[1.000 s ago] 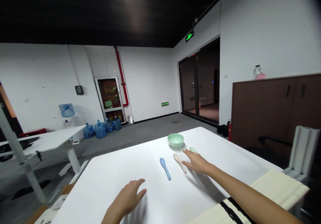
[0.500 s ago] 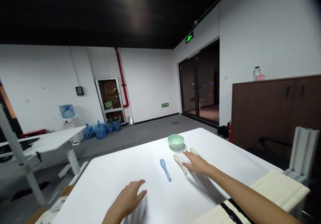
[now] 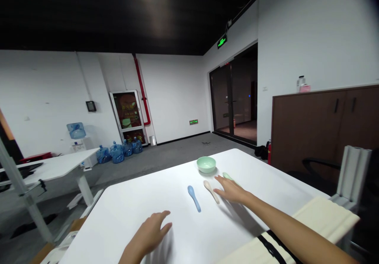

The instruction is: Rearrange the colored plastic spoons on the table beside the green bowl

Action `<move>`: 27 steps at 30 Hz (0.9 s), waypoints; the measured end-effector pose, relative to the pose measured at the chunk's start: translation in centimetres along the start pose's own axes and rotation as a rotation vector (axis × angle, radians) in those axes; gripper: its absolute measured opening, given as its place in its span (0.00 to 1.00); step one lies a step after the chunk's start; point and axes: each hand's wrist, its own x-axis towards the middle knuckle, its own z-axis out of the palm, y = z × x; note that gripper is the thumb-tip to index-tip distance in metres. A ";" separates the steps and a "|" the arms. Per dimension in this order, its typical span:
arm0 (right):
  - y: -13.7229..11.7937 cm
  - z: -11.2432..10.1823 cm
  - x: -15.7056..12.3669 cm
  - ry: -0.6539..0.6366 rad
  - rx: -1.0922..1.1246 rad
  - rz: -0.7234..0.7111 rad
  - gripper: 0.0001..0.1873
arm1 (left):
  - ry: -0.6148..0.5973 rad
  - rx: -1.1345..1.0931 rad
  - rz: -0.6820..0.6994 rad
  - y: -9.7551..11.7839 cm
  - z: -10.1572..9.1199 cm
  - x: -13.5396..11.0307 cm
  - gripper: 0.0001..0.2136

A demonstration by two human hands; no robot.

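Head view: the left hand [image 3: 149, 230] and right hand [image 3: 232, 191] are held open, nothing grasped, placed as in the earlier frame. A cream spoon [image 3: 211, 191] and green spoon [image 3: 227, 176] are lying just beside the right hand; a blue spoon [image 3: 194, 198] and green bowl [image 3: 206, 164] are seen at centre on the table [image 3: 124, 205].

A pale green ceramic bowl [image 3: 206, 164] sits upright on a white table [image 3: 142, 216], its round rim facing up; nearer to the viewer, a blue plastic spoon [image 3: 194, 198] lies flat and slanted, bowl end pointing away; just to its right, a beige spoon [image 3: 211, 191] lies flat at a similar slant, bowl end also away; further right, a pale green spoon [image 3: 227, 176] lies just beyond the beige one, mostly hidden.
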 end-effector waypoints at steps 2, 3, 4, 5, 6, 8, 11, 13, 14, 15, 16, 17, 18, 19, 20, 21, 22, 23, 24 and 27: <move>0.0 -0.1 0.0 -0.004 0.004 0.001 0.40 | 0.003 0.001 -0.003 0.0 0.0 0.0 0.27; -0.1 -0.2 -0.1 -0.007 0.007 0.001 0.40 | 0.003 0.001 -0.003 0.0 0.0 0.0 0.27; -0.1 -0.2 -0.1 -0.009 0.010 0.002 0.40 | 0.003 -0.001 -0.002 0.0 0.0 0.0 0.27; -0.1 -0.2 -0.1 -0.012 0.014 0.003 0.40 | 0.003 -0.005 -0.001 0.0 0.0 0.0 0.27; -0.1 -0.3 -0.1 -0.015 0.016 0.004 0.40 | 0.001 -0.009 0.000 0.0 0.0 0.1 0.27; -0.1 -0.2 -0.2 -0.012 0.018 0.004 0.39 | -0.003 -0.012 -0.002 -0.1 0.1 0.1 0.28; 0.0 -0.1 -0.1 -0.002 0.016 -0.004 0.39 | -0.009 -0.002 -0.005 0.0 0.0 0.0 0.27; 0.1 0.0 0.0 0.003 0.020 0.003 0.37 | -0.015 0.003 -0.008 0.2 0.0 0.0 0.27; 0.2 0.0 0.1 0.005 0.023 0.013 0.36 | -0.018 0.003 -0.009 0.2 -0.1 -0.1 0.27; 0.3 0.0 0.3 0.007 0.025 0.024 0.36 | -0.020 0.003 -0.010 0.3 -0.1 -0.1 0.27; 0.3 -0.1 0.5 0.010 0.022 0.034 0.35 | -0.022 0.002 -0.012 0.3 -0.1 -0.1 0.27; 0.2 -0.2 0.7 0.015 0.013 0.042 0.34 | -0.024 0.003 -0.013 0.3 -0.1 -0.1 0.27; 0.1 -0.4 0.9 0.020 -0.005 0.047 0.32 | -0.026 0.004 -0.012 0.4 -0.1 -0.1 0.27; -0.1 -0.6 1.2 0.023 -0.029 0.049 0.30 | -0.028 0.006 -0.009 0.4 -0.1 -0.1 0.27; -0.4 -0.8 1.5 0.018 -0.060 0.049 0.29 | -0.029 0.007 -0.007 0.4 0.0 -0.1 0.27; -0.7 -1.0 1.7 0.001 -0.094 0.050 0.27 | -0.029 0.006 -0.005 0.4 0.0 -0.1 0.27; -1.1 -1.1 2.0 -0.028 -0.127 0.058 0.25 | -0.028 0.004 -0.004 0.4 0.0 -0.1 0.27; -1.5 -1.1 2.2 -0.063 -0.156 0.072 0.23 | -0.025 0.001 -0.004 0.4 0.0 -0.1 0.27; -1.8 -1.0 2.4 -0.100 -0.180 0.091 0.22 | -0.023 -0.002 -0.006 0.4 0.0 0.0 0.27; -2.7 -0.1 2.9 -0.156 -0.232 0.154 0.20 | -0.016 -0.009 -0.007 0.3 -0.1 -0.1 0.27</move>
